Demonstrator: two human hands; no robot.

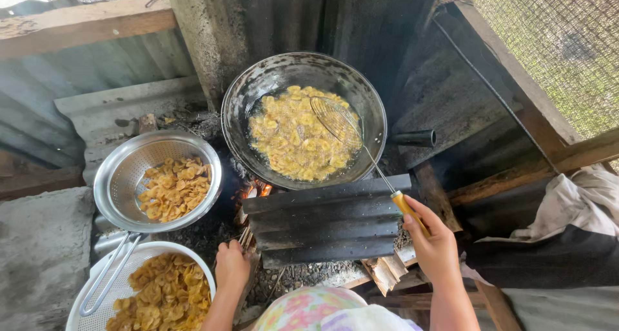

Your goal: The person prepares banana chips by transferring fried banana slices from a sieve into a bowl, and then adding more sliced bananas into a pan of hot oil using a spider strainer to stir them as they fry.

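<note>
The right hand [437,246] is gripping the wire skimmer [336,120] by its yellow handle, its mesh sitting in the wok [258,86] at 12 o'clock among frying banana chips [290,141]; the left hand [231,265] is clutching firewood sticks [245,235].

Wok [258,92]: dark metal, blackened and dull, wet sheen where oil lies. Skimmer [335,119]: thin bright wire mesh with a wire shaft; handle [409,210] of smooth yellow-orange plastic, held in the right hand [437,247]. Colander [116,183] at 9 o'clock from the wok: polished perforated steel, glossy. Basket [97,299] at 7 o'clock: white plastic, matt. Sheet [325,224] at 6 o'clock: corrugated metal, sooty, matt. Walls [77,86]: corrugated metal, grey, weathered. Beams [84,23]: rough unpainted wood. Cloth [580,202] at 4 o'clock: crumpled, pale.
</note>
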